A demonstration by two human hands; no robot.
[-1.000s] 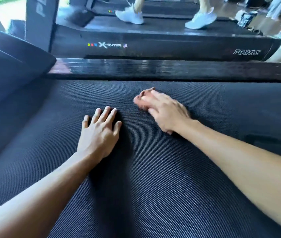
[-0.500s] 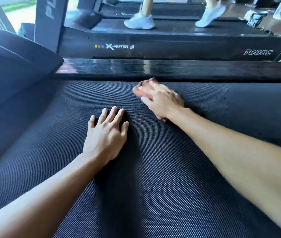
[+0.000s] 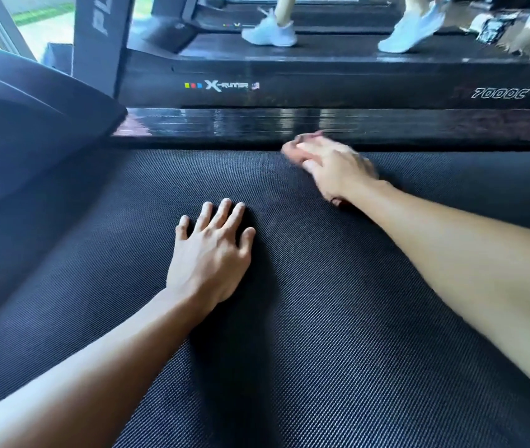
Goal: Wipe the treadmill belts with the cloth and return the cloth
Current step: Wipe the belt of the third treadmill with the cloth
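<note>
Ahead, right hand point(image 3: 334, 169) presses pinkish cloth point(image 3: 289, 152) onto finely ribbed belt point(image 3: 321, 318).

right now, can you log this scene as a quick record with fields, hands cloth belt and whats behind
left hand: flat on the belt, fingers spread, holds nothing
right hand: laid over the cloth at the belt's far edge, blurred
cloth: pinkish, mostly hidden under the right hand
belt: dark, textured, under both hands
side rail: glossy black, just beyond the right hand
behind: another treadmill with a person's white shoes on it
</note>
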